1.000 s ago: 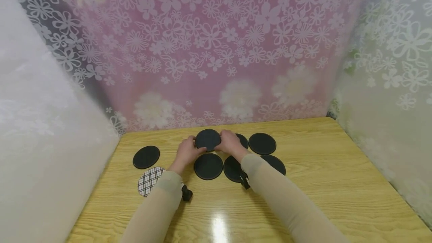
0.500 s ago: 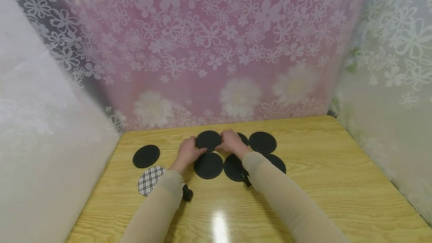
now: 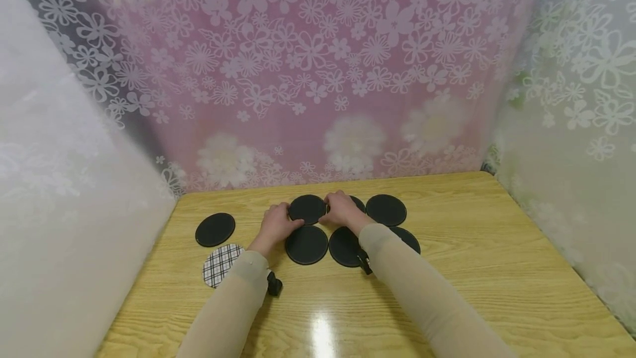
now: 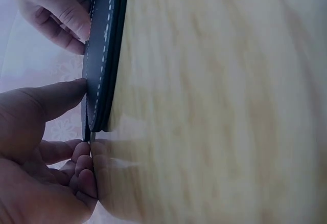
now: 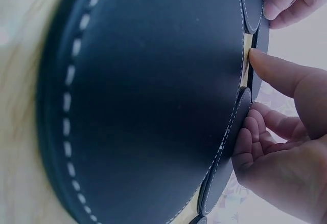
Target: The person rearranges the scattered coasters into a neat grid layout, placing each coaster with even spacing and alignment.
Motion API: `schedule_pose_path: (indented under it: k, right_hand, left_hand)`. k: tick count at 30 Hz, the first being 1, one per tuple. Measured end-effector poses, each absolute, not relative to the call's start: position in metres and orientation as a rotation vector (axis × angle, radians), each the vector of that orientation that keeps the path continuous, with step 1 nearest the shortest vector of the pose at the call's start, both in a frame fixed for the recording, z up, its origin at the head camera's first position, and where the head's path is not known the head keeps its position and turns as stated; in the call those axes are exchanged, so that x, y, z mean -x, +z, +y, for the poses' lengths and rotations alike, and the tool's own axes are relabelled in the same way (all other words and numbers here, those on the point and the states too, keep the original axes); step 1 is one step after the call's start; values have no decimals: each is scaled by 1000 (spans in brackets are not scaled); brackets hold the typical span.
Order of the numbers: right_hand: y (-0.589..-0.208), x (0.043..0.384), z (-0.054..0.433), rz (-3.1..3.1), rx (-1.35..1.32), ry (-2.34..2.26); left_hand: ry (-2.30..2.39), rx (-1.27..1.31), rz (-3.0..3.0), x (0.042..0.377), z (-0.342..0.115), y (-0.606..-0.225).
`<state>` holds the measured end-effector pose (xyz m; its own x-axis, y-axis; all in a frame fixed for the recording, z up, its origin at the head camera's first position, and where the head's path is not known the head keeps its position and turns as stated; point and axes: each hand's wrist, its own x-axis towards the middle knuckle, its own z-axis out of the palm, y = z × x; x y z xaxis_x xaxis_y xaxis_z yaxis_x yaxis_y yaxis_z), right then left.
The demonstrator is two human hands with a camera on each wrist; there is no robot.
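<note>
Both hands hold a round black coaster (image 3: 307,209) at the far left of a group of matching coasters. My left hand (image 3: 275,224) grips its left edge, thumb on the near side. From the opposite side my right hand (image 3: 344,210) grips the right edge, its thumb at the near rim. Directly in front lies another black coaster (image 3: 307,245), close to the held one. White stitching runs round the rim of a coaster (image 5: 158,101) in the right wrist view. The right hand and sleeve partly cover a far coaster (image 3: 359,203) and a near coaster (image 3: 343,247).
More black coasters lie on the right, one at the back (image 3: 386,210) and one partly under the sleeve (image 3: 408,238). Apart on the left are a black coaster (image 3: 215,230) and a plaid disc (image 3: 221,265). Floral curtains (image 3: 318,98) border the wooden table (image 3: 477,269).
The held coaster has come slightly nearer and now lies flat among the others, close to the one in front. Both hands have kept their hold and barely shifted.
</note>
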<state>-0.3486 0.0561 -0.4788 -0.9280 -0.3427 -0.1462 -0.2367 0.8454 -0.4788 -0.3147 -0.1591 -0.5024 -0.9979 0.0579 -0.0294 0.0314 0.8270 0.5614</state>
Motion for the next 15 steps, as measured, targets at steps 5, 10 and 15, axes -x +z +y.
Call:
schedule_pose_path:
  k: [5, 10, 15]
  right_hand:
    - [-478, 349, 59, 2796, 467, -705]
    - [-478, 349, 61, 2785, 465, -731]
    - [-479, 348, 61, 2782, 456, -739]
  left_hand:
    - [922, -79, 2957, 314, -159, -502]
    - [920, -96, 2963, 312, -159, -501]
    - [919, -99, 2962, 311, -159, -501]
